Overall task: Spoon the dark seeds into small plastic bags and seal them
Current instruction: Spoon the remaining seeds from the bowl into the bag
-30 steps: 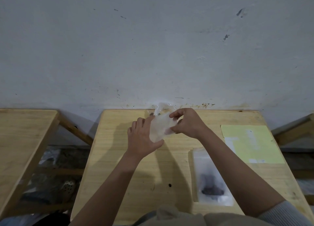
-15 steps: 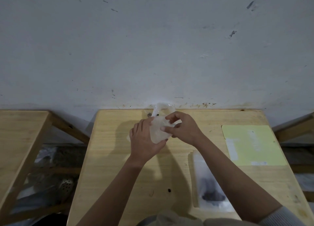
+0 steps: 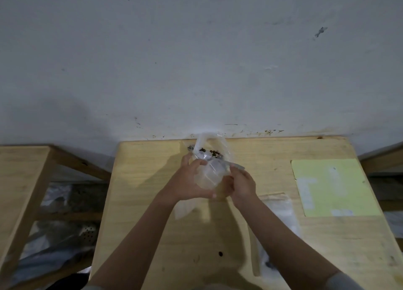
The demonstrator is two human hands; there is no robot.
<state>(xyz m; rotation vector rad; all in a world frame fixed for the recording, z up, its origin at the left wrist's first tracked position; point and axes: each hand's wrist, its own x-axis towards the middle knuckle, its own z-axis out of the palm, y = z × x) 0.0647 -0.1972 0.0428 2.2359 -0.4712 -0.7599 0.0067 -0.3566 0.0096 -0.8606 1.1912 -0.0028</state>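
Left hand grip: the left hand is wrapped round the small plastic bag, thumb across the near face, fingers behind; the bag is held above the table.
Right hand grip: the right hand is pinched on the bag's right lower edge; a thin grey handle, probably the spoon, projects past its fingers, but whether it is gripped cannot be told.
Bag state: translucent, apparently not yet filled; mouth turned away from the body, toward the wall.
Seed supply: the dark seeds lie in a larger clear bag at the far table edge, just beyond and touching the held bag in this view.
Key relation: the seeds lie straight ahead of both grips. The held bag's long axis runs near to far. Both hands are about equally near; the right is judged the scooping side.
Surroundings: a filled bag lies under the right forearm; a yellow-green sheet sits well to the right; one stray seed lies near the body.
Change from earlier frame: both hands and the bag have been moved slightly farther forward, and the seed supply is now more exposed.
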